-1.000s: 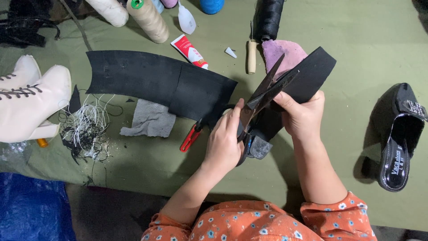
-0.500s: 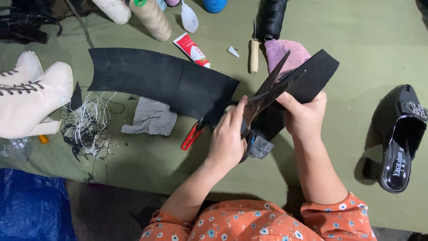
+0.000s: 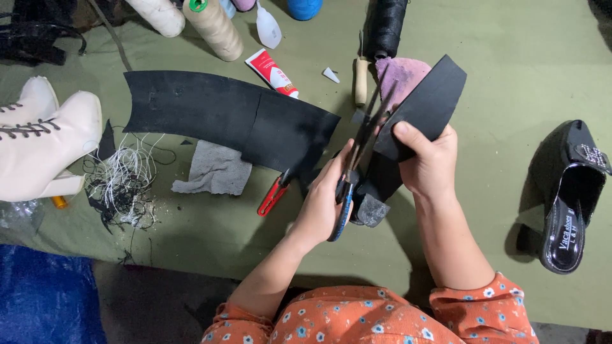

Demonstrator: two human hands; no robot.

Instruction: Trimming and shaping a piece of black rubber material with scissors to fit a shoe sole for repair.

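The left hand (image 3: 322, 204) is closed through the handles of a pair of scissors (image 3: 357, 159), blades pointing up and away and nearly shut against the black sheet piece (image 3: 424, 105); the right hand (image 3: 430, 162) grips that piece from below, thumb on top, holding it tilted above the middle of the green mat (image 3: 510, 64); whether the blades are actually biting the material is hard to tell, since the edge is dark against dark. The step in hand looks like trimming the piece along one edge; the next move would call for a steady hold and feeding the edge squarely into the blades. Just left lies a long black rubber strip (image 3: 223, 118), a grey cloth (image 3: 213, 171) and red-handled pliers (image 3: 273, 196) below it; white boots (image 3: 38, 143) sit at the left edge, a black heeled shoe (image 3: 570, 191) at the right; thread cones (image 3: 213, 25) and a glue tube (image 3: 272, 72) line the far edge.
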